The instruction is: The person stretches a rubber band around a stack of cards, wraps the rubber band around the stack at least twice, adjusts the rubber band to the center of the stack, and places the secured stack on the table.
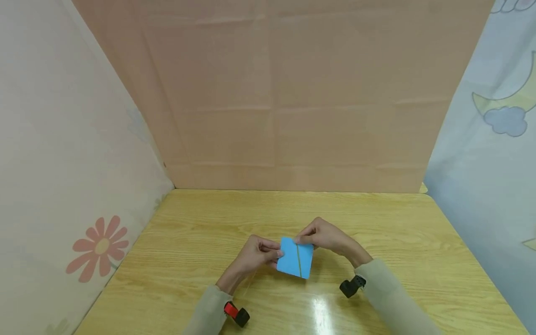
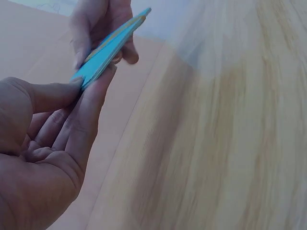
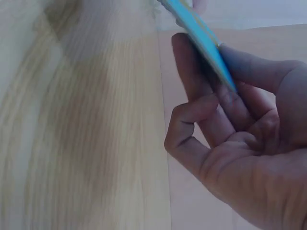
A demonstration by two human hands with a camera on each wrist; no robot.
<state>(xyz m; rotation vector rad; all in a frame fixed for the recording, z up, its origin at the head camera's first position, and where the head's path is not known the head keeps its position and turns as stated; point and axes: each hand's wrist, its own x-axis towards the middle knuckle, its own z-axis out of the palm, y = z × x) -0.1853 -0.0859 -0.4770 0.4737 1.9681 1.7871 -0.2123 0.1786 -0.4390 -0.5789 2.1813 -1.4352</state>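
Holding blue card stack (image 1: pixel 288 258) above wooden table (image 1: pixel 188 242); squarish, without clear long axis; pinching left edge with left hand (image 1: pixel 255 255), far edge near right corner with right hand (image 1: pixel 328 237); crossed far-to-near by yellow band (image 1: pixel 299 261), nearer right thumb than left.
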